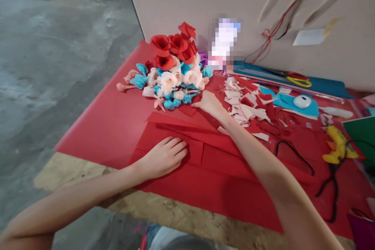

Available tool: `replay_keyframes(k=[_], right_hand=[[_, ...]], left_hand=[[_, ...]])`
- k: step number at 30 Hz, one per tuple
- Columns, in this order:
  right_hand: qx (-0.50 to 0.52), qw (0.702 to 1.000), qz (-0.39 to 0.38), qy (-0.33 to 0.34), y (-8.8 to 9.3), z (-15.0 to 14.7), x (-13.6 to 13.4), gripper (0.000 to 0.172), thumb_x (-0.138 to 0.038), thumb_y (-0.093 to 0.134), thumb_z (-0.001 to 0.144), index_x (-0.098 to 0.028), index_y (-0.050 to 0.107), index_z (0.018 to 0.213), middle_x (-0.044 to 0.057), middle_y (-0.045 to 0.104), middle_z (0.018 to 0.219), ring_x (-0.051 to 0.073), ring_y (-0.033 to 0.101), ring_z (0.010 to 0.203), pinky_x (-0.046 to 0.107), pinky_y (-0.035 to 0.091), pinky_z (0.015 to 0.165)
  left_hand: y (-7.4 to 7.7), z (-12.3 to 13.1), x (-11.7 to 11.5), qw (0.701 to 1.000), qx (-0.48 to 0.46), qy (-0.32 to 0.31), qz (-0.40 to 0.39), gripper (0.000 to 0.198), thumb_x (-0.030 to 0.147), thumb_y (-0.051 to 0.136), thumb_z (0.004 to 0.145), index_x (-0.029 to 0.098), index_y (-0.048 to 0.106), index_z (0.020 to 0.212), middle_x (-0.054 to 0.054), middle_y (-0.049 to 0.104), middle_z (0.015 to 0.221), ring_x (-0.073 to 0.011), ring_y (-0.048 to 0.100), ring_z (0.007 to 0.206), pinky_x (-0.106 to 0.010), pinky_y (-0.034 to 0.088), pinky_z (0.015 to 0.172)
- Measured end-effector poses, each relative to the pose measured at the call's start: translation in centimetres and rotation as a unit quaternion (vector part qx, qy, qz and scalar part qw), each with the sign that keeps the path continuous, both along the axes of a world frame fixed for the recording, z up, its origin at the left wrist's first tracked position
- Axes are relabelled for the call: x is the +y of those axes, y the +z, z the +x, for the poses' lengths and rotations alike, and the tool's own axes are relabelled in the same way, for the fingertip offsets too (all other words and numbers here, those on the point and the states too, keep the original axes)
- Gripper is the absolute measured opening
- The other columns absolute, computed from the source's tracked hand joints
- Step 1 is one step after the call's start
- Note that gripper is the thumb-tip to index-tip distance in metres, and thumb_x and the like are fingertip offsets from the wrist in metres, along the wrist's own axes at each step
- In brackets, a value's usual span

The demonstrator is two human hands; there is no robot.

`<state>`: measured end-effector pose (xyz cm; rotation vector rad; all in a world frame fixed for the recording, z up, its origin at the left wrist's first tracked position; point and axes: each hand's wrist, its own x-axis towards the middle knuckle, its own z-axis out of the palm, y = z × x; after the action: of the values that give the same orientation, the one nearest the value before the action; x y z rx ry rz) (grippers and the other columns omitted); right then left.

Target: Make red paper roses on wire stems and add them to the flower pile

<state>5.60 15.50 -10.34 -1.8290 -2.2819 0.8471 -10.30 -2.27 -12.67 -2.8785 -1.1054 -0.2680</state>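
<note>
My left hand (166, 157) lies flat, palm down, on folded red paper (216, 154), its fingers slightly bent. My right hand (210, 104) reaches past it to the near right edge of a heap of paper flowers. Its thumb points left, apart from the other fingers, which are partly hidden; I see nothing held. At the top of the heap are red flowers (160, 45) with open cups. White flowers (169, 82) and small blue ones (140, 81) lie below them. A loose pink flower (124, 87) rests at the left.
White and red paper scraps (241, 103) lie right of my right hand. Yellow-handled scissors (299, 80) rest on blue paper rolls (328, 84) by the wall. A white oval object (302, 101), black-handled pliers (331, 187) and a yellow item (336, 146) are farther right. A blurred-out screen (225, 41) leans behind.
</note>
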Motion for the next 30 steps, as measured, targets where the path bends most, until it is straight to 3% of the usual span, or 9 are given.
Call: replay_keyframes(k=[5, 10, 14, 16, 19, 21, 24, 27, 30], right_hand=[[-0.014, 0.997, -0.070, -0.016, -0.3, -0.9, 1.2, 0.032, -0.033, 0.054, 0.089, -0.015, 0.054, 0.116, 0.008, 0.056, 0.115, 0.021, 0.058, 0.098, 0.041, 0.051, 0.082], [0.047, 0.993, -0.107, -0.016, -0.7, -0.8, 1.5, 0.032, -0.033, 0.055, 0.088, -0.015, 0.055, 0.114, 0.007, 0.057, 0.114, 0.021, 0.058, 0.097, 0.040, 0.051, 0.080], [0.106, 0.986, -0.121, -0.051, 0.3, 0.3, 0.6, 0.028, -0.031, 0.056, 0.088, -0.013, 0.056, 0.109, 0.006, 0.061, 0.099, 0.015, 0.061, 0.079, 0.031, 0.054, 0.067], [0.143, 0.982, -0.100, -0.075, 1.2, 1.5, -0.3, 0.037, -0.023, 0.062, 0.082, -0.011, 0.051, 0.116, 0.004, 0.063, 0.081, 0.013, 0.060, 0.062, 0.025, 0.051, 0.053], [0.200, 0.974, -0.046, -0.094, 2.4, 3.8, -2.1, 0.071, -0.011, 0.062, 0.074, -0.014, 0.030, 0.137, 0.000, 0.062, 0.068, 0.012, 0.055, 0.045, 0.024, 0.045, 0.040], [0.233, 0.968, -0.013, -0.098, 2.9, 5.2, -3.8, 0.074, -0.012, 0.060, 0.074, -0.022, 0.028, 0.140, 0.003, 0.066, 0.082, 0.010, 0.053, 0.042, 0.024, 0.045, 0.039], [0.342, 0.934, 0.023, -0.101, 3.3, 6.4, -7.2, 0.054, -0.022, 0.060, 0.075, -0.024, 0.047, 0.127, 0.008, 0.061, 0.112, 0.009, 0.055, 0.042, 0.025, 0.043, 0.034], [0.405, 0.907, 0.023, -0.114, 3.6, 6.4, -10.9, 0.031, -0.030, 0.062, 0.077, -0.023, 0.058, 0.107, 0.005, 0.062, 0.110, 0.008, 0.054, 0.041, 0.027, 0.046, 0.037], [0.438, 0.887, 0.016, -0.144, 3.8, 5.9, -13.8, 0.023, -0.034, 0.063, 0.078, -0.026, 0.058, 0.098, 0.002, 0.062, 0.096, 0.009, 0.054, 0.042, 0.029, 0.049, 0.042]], left_hand=[[-0.3, -0.1, -0.1, 1.000, -0.009, -0.001, -0.006, 0.019, 0.017, 0.048, 0.085, 0.013, 0.059, 0.100, -0.010, 0.063, 0.111, -0.0238, 0.057, 0.099, -0.038, 0.046, 0.086], [-0.4, -0.1, -0.2, 1.000, -0.019, -0.001, -0.019, 0.019, 0.016, 0.048, 0.085, 0.013, 0.058, 0.100, -0.011, 0.063, 0.111, -0.0237, 0.057, 0.099, -0.039, 0.046, 0.086], [-0.2, -0.1, 0.0, 0.999, -0.039, 0.008, -0.037, 0.017, 0.017, 0.048, 0.085, 0.014, 0.059, 0.098, -0.011, 0.062, 0.111, -0.0231, 0.056, 0.100, -0.038, 0.045, 0.086], [-0.1, -0.1, 0.1, 0.997, -0.055, 0.017, -0.052, 0.016, 0.018, 0.048, 0.086, 0.015, 0.059, 0.097, -0.010, 0.062, 0.109, -0.0218, 0.056, 0.098, -0.037, 0.045, 0.086], [-0.1, -0.1, 0.3, 0.993, -0.086, 0.031, -0.075, 0.013, 0.019, 0.048, 0.086, 0.017, 0.060, 0.092, -0.008, 0.063, 0.106, -0.0191, 0.057, 0.095, -0.037, 0.043, 0.087], [0.0, -0.1, 0.3, 0.990, -0.105, 0.036, -0.082, 0.012, 0.019, 0.048, 0.086, 0.017, 0.059, 0.089, -0.007, 0.064, 0.104, -0.0185, 0.056, 0.095, -0.038, 0.041, 0.091], [0.8, -0.1, 0.3, 0.979, -0.169, 0.051, -0.104, 0.010, 0.021, 0.050, 0.086, 0.017, 0.060, 0.086, -0.007, 0.065, 0.098, -0.0190, 0.055, 0.094, -0.039, 0.040, 0.091], [2.3, 0.3, 0.4, 0.921, -0.293, 0.092, -0.240, 0.016, 0.028, 0.050, 0.088, 0.015, 0.060, 0.083, -0.006, 0.066, 0.087, -0.0165, 0.058, 0.083, -0.034, 0.045, 0.083], [3.8, 1.0, 0.7, 0.791, -0.405, 0.122, -0.441, 0.023, 0.032, 0.047, 0.089, 0.015, 0.063, 0.088, -0.005, 0.068, 0.086, -0.0147, 0.063, 0.080, -0.027, 0.049, 0.075]])
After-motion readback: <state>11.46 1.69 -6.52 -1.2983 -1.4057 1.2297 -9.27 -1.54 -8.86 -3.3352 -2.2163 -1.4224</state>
